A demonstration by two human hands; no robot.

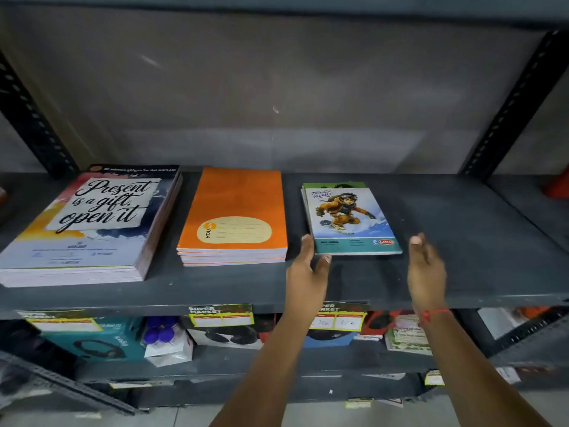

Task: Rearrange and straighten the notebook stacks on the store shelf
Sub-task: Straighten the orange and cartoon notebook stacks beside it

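Observation:
Three notebook stacks lie on the dark grey shelf [462, 241]. At the left is a thick stack with a "Present is a gift, open it" cover [92, 223]. An orange stack [235, 217] sits in the middle. To the right is a small thin stack with a snowboarder cover [351, 220], slightly skewed, a green notebook showing behind its top. My left hand [308, 266] is open, with fingertips touching that small stack's front left corner. My right hand [426, 269] hovers open just right of the stack's front right corner, apart from it.
Black perforated uprights [511, 103] frame the shelf on both sides. The shelf below holds boxed headphones [95, 340], small packets and yellow "Super Market" price labels [221, 315]. An orange object [558, 183] sits at the far right edge.

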